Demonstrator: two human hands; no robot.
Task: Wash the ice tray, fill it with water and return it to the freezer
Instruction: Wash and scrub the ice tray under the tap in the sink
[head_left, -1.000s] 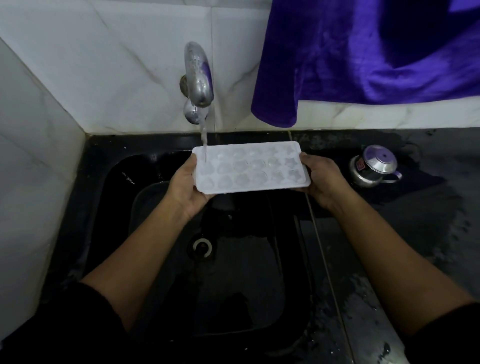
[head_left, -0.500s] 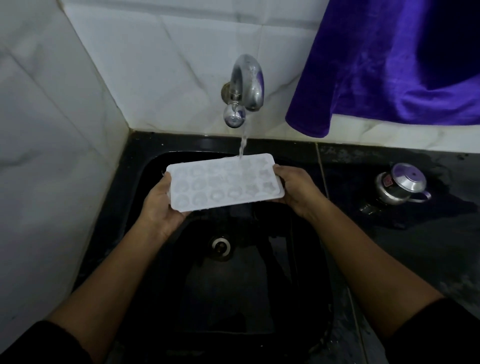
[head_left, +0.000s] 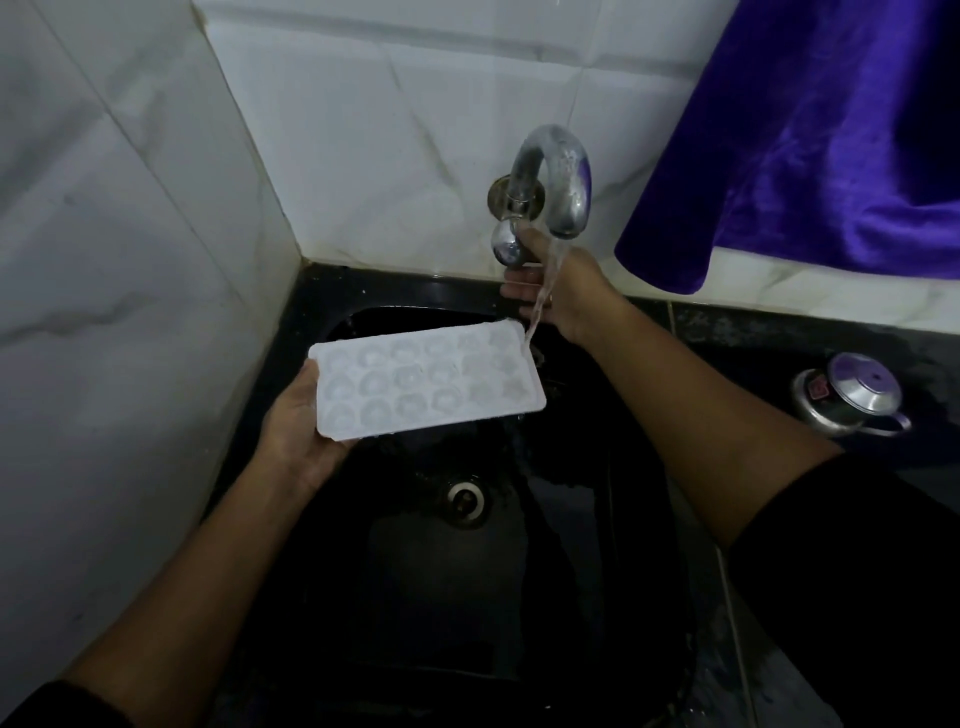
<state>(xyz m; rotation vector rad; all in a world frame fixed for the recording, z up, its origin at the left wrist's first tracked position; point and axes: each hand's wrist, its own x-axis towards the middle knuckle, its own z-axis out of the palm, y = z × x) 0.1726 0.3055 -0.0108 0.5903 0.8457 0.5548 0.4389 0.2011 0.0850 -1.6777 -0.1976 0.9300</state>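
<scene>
A white ice tray (head_left: 426, 382) with several moulded cells hangs level over the black sink (head_left: 322, 322). My left hand (head_left: 298, 421) grips its left short end alone. A thin stream of water falls from the metal tap (head_left: 558, 182) and strikes the tray's far right corner. My right hand (head_left: 561, 288) is up at the wall under the spout, its fingers curled around the tap's round knob (head_left: 506, 248). The stream runs in front of that hand.
The sink drain (head_left: 466, 497) lies below the tray. A small steel lidded pot (head_left: 852, 397) stands on the wet black counter at the right. A purple cloth (head_left: 810, 135) hangs over the wall ledge at the upper right. White marble walls close the left and back.
My right hand has let go of the tray's right end and risen to the tap knob. The tray has shifted left, held by the left hand only.
</scene>
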